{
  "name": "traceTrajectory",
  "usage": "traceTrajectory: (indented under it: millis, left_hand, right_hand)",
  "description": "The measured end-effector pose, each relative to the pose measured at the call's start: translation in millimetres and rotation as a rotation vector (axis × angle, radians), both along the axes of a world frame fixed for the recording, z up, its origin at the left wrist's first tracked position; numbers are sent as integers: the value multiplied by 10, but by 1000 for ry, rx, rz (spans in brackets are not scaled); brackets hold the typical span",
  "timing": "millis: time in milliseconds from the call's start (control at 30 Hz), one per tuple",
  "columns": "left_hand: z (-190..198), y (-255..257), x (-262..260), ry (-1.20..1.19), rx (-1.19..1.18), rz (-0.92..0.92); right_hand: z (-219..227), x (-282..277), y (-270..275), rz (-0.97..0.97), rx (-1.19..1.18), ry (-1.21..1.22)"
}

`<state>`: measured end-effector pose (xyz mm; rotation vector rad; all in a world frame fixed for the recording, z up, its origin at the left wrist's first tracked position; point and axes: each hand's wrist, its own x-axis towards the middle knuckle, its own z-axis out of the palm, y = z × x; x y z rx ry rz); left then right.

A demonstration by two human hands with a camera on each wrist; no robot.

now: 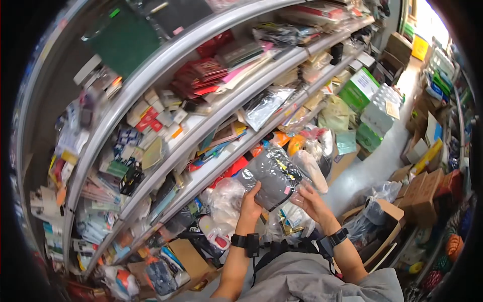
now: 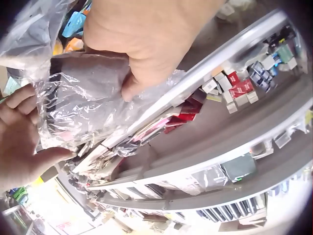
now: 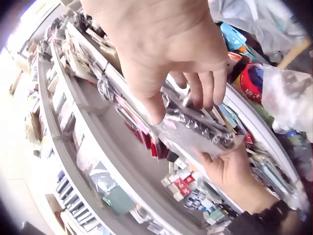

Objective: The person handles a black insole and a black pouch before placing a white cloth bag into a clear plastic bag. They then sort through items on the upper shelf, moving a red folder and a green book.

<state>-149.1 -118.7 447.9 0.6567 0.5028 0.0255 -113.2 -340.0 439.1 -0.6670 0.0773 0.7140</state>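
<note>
A dark grey item in a clear plastic bag [image 1: 274, 176], with a small pink label, is held up in front of the body. My left hand [image 1: 250, 204] grips its left side, the thumb on top; the left wrist view shows this hand [image 2: 146, 39] pressing its thumb into the bag [image 2: 85, 98]. At the opposite edge, my right hand [image 1: 314, 204] touches the plastic with loosely spread fingers. That hand [image 2: 19, 137] shows its palm in the left wrist view. In the right wrist view, my right hand [image 3: 168, 49] is over the bag and my left hand [image 3: 230, 169] holds the other end.
Curved metal shelves [image 1: 201, 128] full of packets and small boxes run along the left. Below lie plastic bags [image 1: 226, 199] and an open cardboard box [image 1: 188, 259]. On the right are brown cartons [image 1: 422, 196], with grey floor [image 1: 359, 176] between. A green box [image 1: 358, 89] stands beyond.
</note>
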Motion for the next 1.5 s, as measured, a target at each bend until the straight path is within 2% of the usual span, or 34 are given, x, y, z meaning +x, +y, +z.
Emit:
traceTrajectory:
  millis: [100, 200, 233, 300, 433, 467, 500, 533, 567, 600, 667, 733, 833, 967, 1067, 1133, 1267, 1300, 1333, 1400, 1467, 1500]
  left_hand:
    - [48, 113, -127, -37, -22, 55]
    - [90, 122, -212, -98, 1, 37]
    - [115, 135, -235, -103, 0, 33]
    - [190, 190, -262, -136, -202, 8]
    - [251, 244, -230, -137, -220, -20]
    - [154, 283, -221, -137, -163, -72]
    - [214, 264, -229, -133, -106, -124]
    - [254, 217, -250, -126, -109, -124]
    - [296, 144, -256, -110, -10, -112]
    - [365, 78, -256, -97, 92, -100]
    - [329, 66, -223, -114, 67, -97]
    - [316, 66, -220, -89, 59, -22]
    - [297, 115, -208, -85, 90, 10]
    - [406, 117, -217, -121, 87, 21]
    - [321, 231, -259, -70, 124, 0]
    - [305, 326, -294, -93, -100, -22]
    - [431, 403, -472, -114, -74, -99]
    - [410, 390, -490, -106, -178, -112]
    - [328, 393, -546, -107, -178, -51]
    - [138, 445, -697, -88, 174, -66]
    - [273, 426, -874, -42, 279, 52]
    - [221, 459, -975, -77, 257, 150]
  right_hand:
    - [307, -116, 341, 102, -21, -29]
    - [300, -129, 523, 15, -390, -189]
    - [283, -116, 503, 10, -391, -193]
    - [339, -50, 451, -1, -513, -371]
    - [562, 4, 302, -50, -482, -421]
    - [617, 22, 261, -55, -509, -435]
    - [668, 19, 212, -59, -535, -445]
    - [507, 109, 171, 48, -685, -432]
    - [447, 74, 162, -7, -507, -346]
    - [579, 30, 202, -62, -327, -263]
    - [457, 59, 214, -42, -297, -254]
    - [448, 33, 234, -55, -232, -125]
    - [454, -20, 301, 5, -180, -164]
    - [327, -59, 370, 58, -381, -184]
    - [334, -13, 410, 13, -332, -245]
    - [335, 32, 431, -7, -319, -295]
    - [268, 116, 435, 92, -395, -375]
    - [130, 157, 437, 146, -404, -410]
    - [250, 122, 488, 196, -390, -408]
    - [388, 80, 617, 303, -388, -425]
    - [405, 54, 813, 352, -379, -431]
    - [392, 41, 918, 390, -373, -405]
